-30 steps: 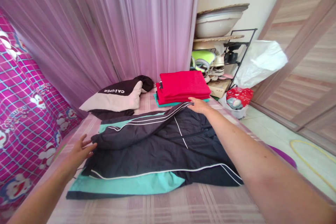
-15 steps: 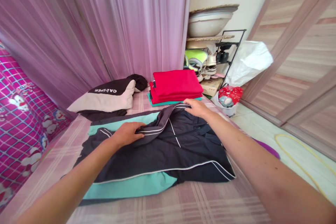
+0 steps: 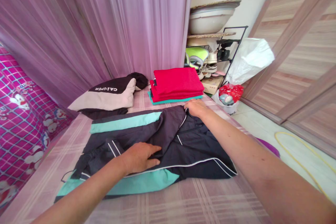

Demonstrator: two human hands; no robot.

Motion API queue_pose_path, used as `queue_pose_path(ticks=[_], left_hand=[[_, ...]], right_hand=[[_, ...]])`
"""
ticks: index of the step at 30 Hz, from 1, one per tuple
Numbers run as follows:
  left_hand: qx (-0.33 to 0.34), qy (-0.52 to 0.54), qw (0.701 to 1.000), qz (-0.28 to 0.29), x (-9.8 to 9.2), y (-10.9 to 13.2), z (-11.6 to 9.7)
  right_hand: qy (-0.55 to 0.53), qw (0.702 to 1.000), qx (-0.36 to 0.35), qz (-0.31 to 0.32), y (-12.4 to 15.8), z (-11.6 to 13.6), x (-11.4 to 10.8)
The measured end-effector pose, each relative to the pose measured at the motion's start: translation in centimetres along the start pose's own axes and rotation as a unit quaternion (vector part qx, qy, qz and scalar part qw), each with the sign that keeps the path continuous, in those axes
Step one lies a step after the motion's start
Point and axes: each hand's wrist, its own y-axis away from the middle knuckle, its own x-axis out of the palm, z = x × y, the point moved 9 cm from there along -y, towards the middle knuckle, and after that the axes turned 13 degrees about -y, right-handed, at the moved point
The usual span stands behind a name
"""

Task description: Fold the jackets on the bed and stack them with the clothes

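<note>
A dark navy jacket (image 3: 194, 147) with teal panels and white piping lies spread on the bed (image 3: 199, 203). My left hand (image 3: 140, 156) rests palm down on the folded sleeve in the middle of the jacket, fingers stretched out flat. My right hand (image 3: 195, 107) is at the jacket's far edge, just in front of the stack of red folded clothes (image 3: 177, 83), with its fingers curled on the fabric at the fold.
A beige and black garment (image 3: 110, 96) marked CAMPER lies at the back left. Purple curtains (image 3: 105, 24) hang behind. A rack (image 3: 223, 49) with shoes and a basin stands at the right, with a white plastic bag (image 3: 249, 59) and a red bag (image 3: 231, 92) on the floor.
My left hand has drawn the sleeve down toward me and now lies flat on it. The teal stripe at the jacket's back shows fully. My right hand stays at the far edge.
</note>
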Motion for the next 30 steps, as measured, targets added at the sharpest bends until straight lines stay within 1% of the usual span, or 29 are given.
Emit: queue_pose_path(ticks=[2, 3, 4, 5, 7, 8, 9, 10, 11, 12, 14, 15, 17, 19, 20, 21, 23, 26, 28, 29, 30], left_hand=[[0.011, 0.057, 0.998, 0.017, -0.2, 0.0, -0.8], [0.018, 0.085, 0.996, 0.021, -0.4, -0.1, -1.2], [0.024, 0.107, 0.994, 0.020, -0.6, -0.1, -1.7], [0.028, 0.124, 0.992, 0.017, -0.7, -0.2, -2.2], [0.031, 0.146, 0.989, 0.018, -0.4, -0.5, -3.0], [0.032, 0.157, 0.987, 0.024, 0.0, -0.6, -3.4], [0.032, 0.168, 0.985, 0.031, 0.4, -0.7, -3.6], [0.033, 0.180, 0.982, 0.036, 0.7, -0.6, -3.7], [0.037, 0.192, 0.980, 0.035, 0.8, -0.6, -3.6], [0.043, 0.207, 0.977, 0.032, 0.7, -0.4, -3.3], [0.036, 0.243, 0.969, 0.008, 0.2, -0.2, -1.8], [0.016, 0.252, 0.967, -0.018, -0.3, -0.2, -0.5], [-0.056, 0.231, 0.966, -0.102, -1.6, -0.2, 2.8], [-0.134, 0.159, 0.962, -0.177, -2.8, -0.2, 5.4], [-0.160, 0.123, 0.960, -0.191, -3.0, -0.3, 6.1], [-0.178, 0.096, 0.961, -0.189, -2.9, -0.5, 6.4], [-0.195, 0.069, 0.965, -0.160, -2.2, -1.1, 6.3], [-0.189, 0.069, 0.970, -0.140, -1.6, -1.5, 5.7], [-0.182, 0.131, 0.965, -0.138, -1.2, -1.3, 6.0], [-0.183, 0.191, 0.954, -0.139, -0.8, -1.1, 6.5], [-0.187, 0.264, 0.937, -0.134, -0.2, -0.9, 7.1]], right_hand=[[-0.001, 0.998, 0.053, -0.022, -0.2, 0.4, -1.4], [-0.005, 0.997, 0.066, -0.041, -0.3, 1.2, -2.0], [-0.020, 0.996, 0.065, -0.063, -0.5, 2.3, -2.4], [-0.040, 0.995, 0.049, -0.081, -0.7, 3.9, -2.5], [-0.077, 0.993, -0.011, -0.093, -1.0, 7.3, -1.4], [-0.088, 0.992, -0.037, -0.083, -1.0, 8.7, -0.2], [-0.091, 0.993, -0.047, -0.060, -1.0, 9.6, 1.4], [-0.088, 0.995, -0.041, -0.032, -1.0, 9.9, 3.2], [-0.082, 0.996, -0.021, -0.005, -0.9, 9.6, 4.9], [-0.079, 0.997, -0.003, 0.009, -0.7, 9.1, 6.3], [-0.077, 0.997, 0.023, 0.013, -0.3, 8.0, 8.0], [-0.078, 0.997, 0.024, 0.009, -0.2, 7.6, 8.3], [-0.080, 0.997, 0.022, 0.007, -0.1, 7.2, 8.5], [-0.081, 0.996, 0.020, 0.010, -0.1, 7.2, 8.4], [-0.081, 0.996, 0.021, 0.010, -0.2, 7.2, 8.3], [-0.081, 0.996, 0.023, 0.009, -0.2, 7.2, 8.2], [-0.084, 0.996, 0.026, 0.007, -0.3, 7.2, 8.1], [-0.093, 0.995, 0.022, 0.009, -0.5, 7.1, 8.3], [-0.100, 0.995, 0.020, 0.010, -0.6, 6.9, 8.5], [-0.103, 0.994, 0.020, 0.009, -0.6, 6.8, 8.5], [-0.107, 0.994, 0.021, 0.007, -0.6, 6.8, 8.5]])
